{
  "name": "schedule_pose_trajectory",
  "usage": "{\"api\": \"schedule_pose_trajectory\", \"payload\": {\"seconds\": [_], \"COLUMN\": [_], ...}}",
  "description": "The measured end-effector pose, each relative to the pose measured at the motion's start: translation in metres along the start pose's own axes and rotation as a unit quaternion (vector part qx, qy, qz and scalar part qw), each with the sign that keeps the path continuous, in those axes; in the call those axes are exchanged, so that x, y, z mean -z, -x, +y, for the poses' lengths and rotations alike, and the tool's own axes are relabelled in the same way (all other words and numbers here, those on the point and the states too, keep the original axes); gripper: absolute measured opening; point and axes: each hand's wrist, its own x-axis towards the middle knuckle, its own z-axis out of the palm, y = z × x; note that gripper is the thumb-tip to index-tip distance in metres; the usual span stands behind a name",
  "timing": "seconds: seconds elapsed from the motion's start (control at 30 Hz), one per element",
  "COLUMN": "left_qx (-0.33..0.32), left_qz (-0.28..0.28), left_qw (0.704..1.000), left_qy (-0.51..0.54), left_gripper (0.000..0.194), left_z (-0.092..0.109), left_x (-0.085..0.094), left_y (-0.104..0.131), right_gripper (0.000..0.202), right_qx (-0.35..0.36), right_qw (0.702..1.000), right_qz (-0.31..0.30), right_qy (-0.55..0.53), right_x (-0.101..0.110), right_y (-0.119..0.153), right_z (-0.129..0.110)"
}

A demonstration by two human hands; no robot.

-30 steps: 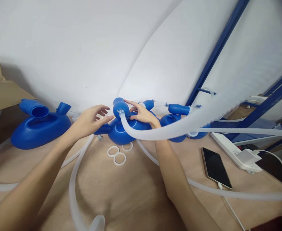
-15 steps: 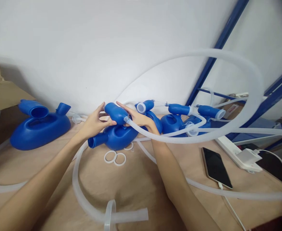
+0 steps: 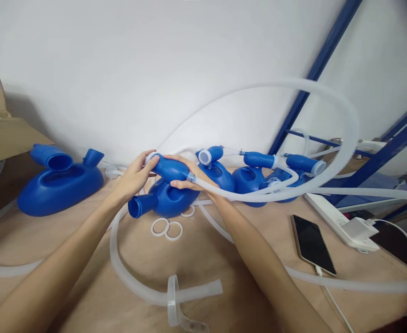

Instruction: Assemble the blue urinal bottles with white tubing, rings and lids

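Note:
My right hand (image 3: pixel 197 178) is wrapped round the body of a blue plastic urinal funnel (image 3: pixel 172 169), its thumb below and fingers behind. A metal clamp (image 3: pixel 190 177) joins the funnel's narrow end to a translucent corrugated hose (image 3: pixel 349 134), which loops up to the right. My left hand (image 3: pixel 137 178) grips the funnel's wide mouth, thumb pressed on a white rim ring (image 3: pixel 149 159). Just beneath the hands lies a blue urinal bottle (image 3: pixel 173 202) with its open neck toward the left. White sealing rings (image 3: pixel 173 230) lie on the brown tabletop (image 3: pixel 147 256) in front of it.
Another blue bottle (image 3: pixel 60 192) with a blue funnel on top stands left, beside a cardboard box (image 3: pixel 12 134). Several bottles and funnels crowd the back right. A loose hose (image 3: pixel 139 284) with a strap (image 3: pixel 172 300), a phone (image 3: pixel 312 243) and a power strip (image 3: pixel 328 215) lie nearer.
The funnel has turned so its hose end points more to the right. My left thumb has moved onto its mouth, where a white ring now shows. The hose loop has swung left.

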Motion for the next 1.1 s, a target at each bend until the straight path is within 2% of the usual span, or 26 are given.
{"api": "schedule_pose_trajectory", "payload": {"seconds": [0.07, 0.2, 0.3, 0.47, 0.67, 0.77, 0.9, 0.97, 1.03, 1.1], "left_qx": [-0.013, -0.023, -0.017, 0.013, 0.041, 0.069, 0.074, 0.099, 0.145, 0.214], "left_qz": [0.005, 0.05, 0.066, 0.077, 0.093, 0.095, 0.102, 0.102, 0.066, 0.029], "left_qw": [1.0, 0.996, 0.994, 0.995, 0.995, 0.993, 0.992, 0.987, 0.977, 0.96], "left_qy": [-0.028, -0.077, -0.087, -0.055, -0.012, 0.017, 0.023, 0.077, 0.142, 0.178], "left_gripper": [0.067, 0.066, 0.062, 0.055, 0.046, 0.042, 0.042, 0.042, 0.044, 0.053], "left_z": [0.003, 0.005, 0.006, 0.009, 0.012, 0.015, 0.015, 0.011, 0.004, -0.004], "left_x": [-0.002, -0.007, -0.01, -0.012, -0.012, -0.009, 0.0, 0.004, 0.008, 0.01], "left_y": [-0.001, -0.004, -0.006, -0.006, -0.006, -0.007, -0.011, -0.013, -0.014, -0.015], "right_gripper": [0.066, 0.079, 0.078, 0.077, 0.079, 0.082, 0.083, 0.089, 0.093, 0.09], "right_qx": [0.003, 0.019, 0.019, 0.005, 0.024, 0.022, 0.017, 0.011, -0.01, -0.028], "right_qw": [1.0, 1.0, 0.999, 0.999, 1.0, 1.0, 0.999, 0.999, 0.997, 0.993], "right_qz": [-0.009, 0.013, 0.025, 0.036, 0.012, 0.0, 0.003, 0.011, 0.034, 0.073], "right_qy": [0.007, -0.001, -0.011, -0.007, -0.002, -0.018, -0.032, -0.046, -0.064, -0.083], "right_x": [0.002, 0.0, -0.004, -0.005, -0.001, -0.002, -0.001, 0.001, 0.002, 0.003], "right_y": [0.003, 0.006, 0.006, 0.004, 0.005, 0.006, 0.004, 0.004, 0.005, 0.007], "right_z": [0.0, 0.018, 0.026, 0.025, 0.028, 0.026, 0.027, 0.029, 0.031, 0.033]}}
